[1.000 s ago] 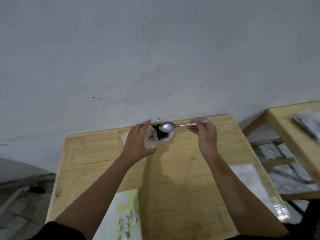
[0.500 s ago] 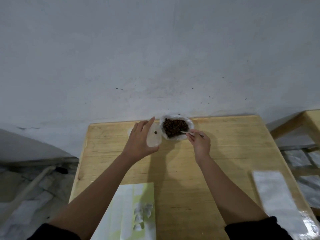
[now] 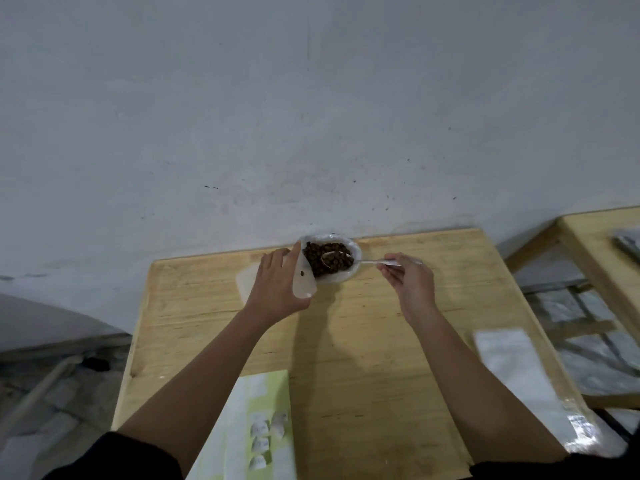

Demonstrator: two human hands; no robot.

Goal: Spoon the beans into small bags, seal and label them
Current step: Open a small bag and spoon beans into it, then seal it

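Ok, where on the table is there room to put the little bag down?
The table is bare in the middle, from the bowl to the label sheet, and along its left edge. Crowded: around the bowl, and the right edge with the plastic bags.

The beans (image 3: 323, 263) are dark brown in a cloudy white bowl (image 3: 346, 276). My small bag (image 3: 304, 285) is milky, the spoon (image 3: 372, 261) silver. The bench (image 3: 363, 358) is pale yellow wood with streaky grain; the sheet (image 3: 266, 386) is light green with white labels (image 3: 259, 427). My sleeves (image 3: 138, 459) are black.

beans (image 3: 320, 263): dark; in bowl (image 3: 338, 277) | small bag (image 3: 304, 280): clear; upright beside bowl | spoon (image 3: 367, 261): in beans
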